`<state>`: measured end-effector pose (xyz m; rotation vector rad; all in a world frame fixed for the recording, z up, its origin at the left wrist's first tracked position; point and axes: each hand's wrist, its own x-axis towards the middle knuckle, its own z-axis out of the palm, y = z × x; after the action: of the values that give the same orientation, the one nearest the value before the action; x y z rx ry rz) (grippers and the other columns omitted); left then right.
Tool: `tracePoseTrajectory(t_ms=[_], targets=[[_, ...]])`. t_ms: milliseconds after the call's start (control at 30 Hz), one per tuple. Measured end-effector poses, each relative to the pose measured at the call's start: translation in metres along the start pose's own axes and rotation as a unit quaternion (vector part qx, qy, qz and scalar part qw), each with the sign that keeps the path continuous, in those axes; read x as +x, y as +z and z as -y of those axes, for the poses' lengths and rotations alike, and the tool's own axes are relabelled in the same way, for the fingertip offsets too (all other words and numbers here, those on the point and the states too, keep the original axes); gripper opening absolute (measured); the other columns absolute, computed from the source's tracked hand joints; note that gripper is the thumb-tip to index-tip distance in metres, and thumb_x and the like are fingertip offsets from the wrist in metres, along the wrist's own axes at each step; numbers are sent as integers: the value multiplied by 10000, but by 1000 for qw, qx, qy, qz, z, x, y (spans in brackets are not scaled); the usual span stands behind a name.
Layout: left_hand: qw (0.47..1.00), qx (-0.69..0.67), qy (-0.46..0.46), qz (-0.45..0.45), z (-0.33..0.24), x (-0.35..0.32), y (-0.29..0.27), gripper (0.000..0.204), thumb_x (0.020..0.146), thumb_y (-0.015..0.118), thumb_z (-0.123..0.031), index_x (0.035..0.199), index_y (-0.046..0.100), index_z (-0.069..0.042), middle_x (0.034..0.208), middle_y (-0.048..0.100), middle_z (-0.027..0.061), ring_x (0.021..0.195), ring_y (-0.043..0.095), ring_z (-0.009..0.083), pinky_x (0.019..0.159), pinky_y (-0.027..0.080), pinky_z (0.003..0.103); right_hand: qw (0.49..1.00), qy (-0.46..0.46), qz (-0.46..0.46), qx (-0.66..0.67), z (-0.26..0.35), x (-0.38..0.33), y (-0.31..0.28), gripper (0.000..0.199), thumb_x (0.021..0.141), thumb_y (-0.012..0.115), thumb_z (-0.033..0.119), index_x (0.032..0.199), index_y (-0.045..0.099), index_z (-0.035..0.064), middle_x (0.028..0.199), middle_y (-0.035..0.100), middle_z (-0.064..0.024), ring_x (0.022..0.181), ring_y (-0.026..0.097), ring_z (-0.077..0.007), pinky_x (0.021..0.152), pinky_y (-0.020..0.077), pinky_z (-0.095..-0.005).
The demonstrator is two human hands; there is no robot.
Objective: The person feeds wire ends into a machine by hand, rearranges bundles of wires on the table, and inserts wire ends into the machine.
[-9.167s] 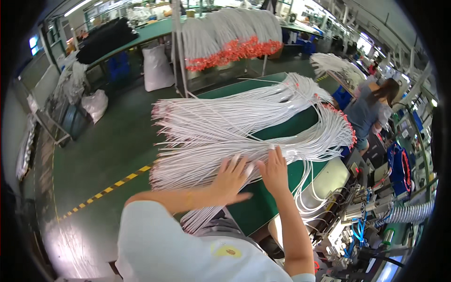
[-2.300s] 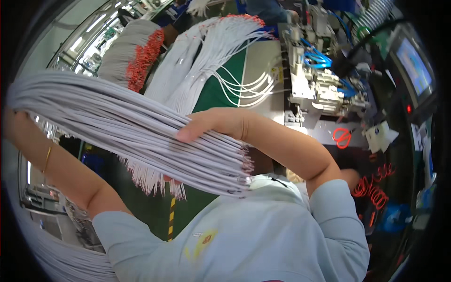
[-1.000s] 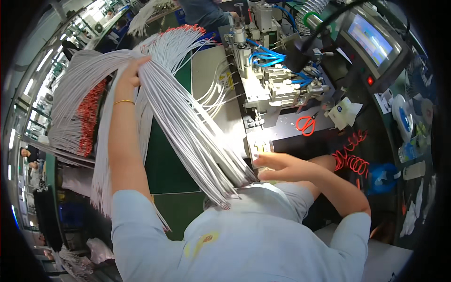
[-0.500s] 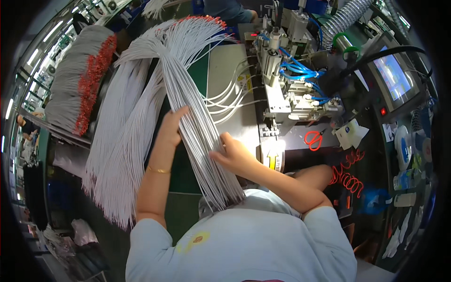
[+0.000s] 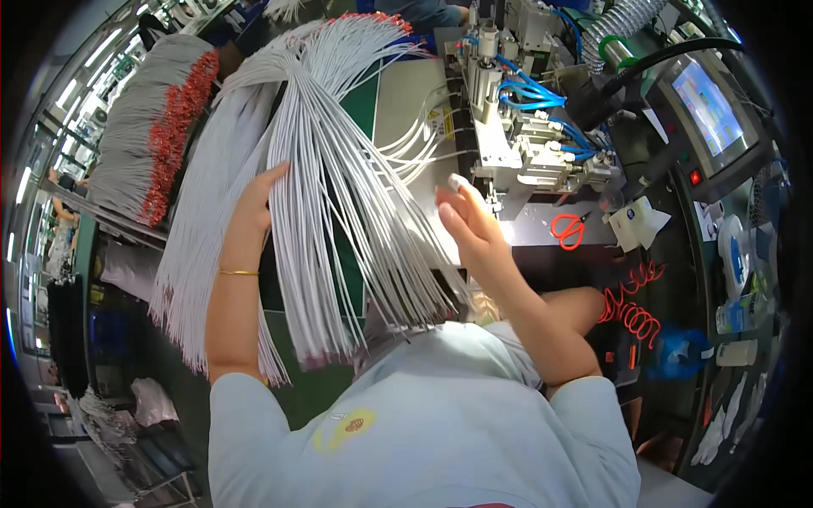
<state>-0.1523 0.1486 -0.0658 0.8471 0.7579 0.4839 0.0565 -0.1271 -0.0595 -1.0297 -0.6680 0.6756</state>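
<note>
A large bundle of thin light-grey wires hangs toward me from the table, its near ends fanned out in front of my body. My left hand rests against the left edge of this fan, one finger stretched along the wires. Part of that hand is hidden by the wires. Off the right side of the fan, my right hand is raised with nothing in it, fingers apart and a little bent. A white cover sits on one of its fingertips. At the bundle's far end the wires carry red-orange tips.
More grey wires drape at the left. Beyond them lies a stack of wires with red ends. A machine with blue air hoses stands at the right, near red-handled scissors, a screen and a coiled red hose.
The wires, gathered narrowly between both hands before, are spread into a wide fan. My left hand has shifted left, and my right hand has come off the wires, up and right.
</note>
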Motion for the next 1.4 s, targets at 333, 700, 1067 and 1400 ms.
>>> tracePoseTrajectory(t_ms=[333, 700, 1067, 1400], targets=[[953, 272, 26, -132, -2, 21, 30, 486, 873, 641, -271, 1193, 544, 81, 1081, 635, 200, 890, 663, 258, 740, 572, 370, 700, 196, 314, -610, -2, -57, -45, 325, 942, 584, 321, 1051, 569, 15, 839, 585, 25, 700, 547, -80, 578, 431, -267], [866, 408, 174, -231, 25, -8, 72, 550, 787, 738, -237, 1152, 536, 121, 1036, 633, 221, 886, 653, 273, 792, 548, 342, 860, 449, 228, 77, -47, -61, -28, 374, 971, 517, 298, 1229, 519, 28, 1063, 611, -41, 959, 586, -148, 784, 476, -325], [868, 432, 161, -186, -23, -33, 69, 498, 838, 690, -225, 1175, 519, 99, 1084, 629, 214, 906, 648, 267, 826, 509, 339, 837, 480, 197, 173, -17, -53, -35, 430, 989, 464, 316, 1289, 486, 9, 1170, 600, -107, 1046, 581, -205, 874, 474, -344], [498, 727, 183, -436, -165, 53, -112, 902, 697, 678, -627, 1359, 441, -61, 1201, 571, 266, 1136, 552, 375, 937, 450, 389, 825, 325, 289, -361, 44, -62, -80, 305, 954, 555, 254, 1031, 642, -28, 852, 690, -93, 803, 647, -165, 722, 495, -282]])
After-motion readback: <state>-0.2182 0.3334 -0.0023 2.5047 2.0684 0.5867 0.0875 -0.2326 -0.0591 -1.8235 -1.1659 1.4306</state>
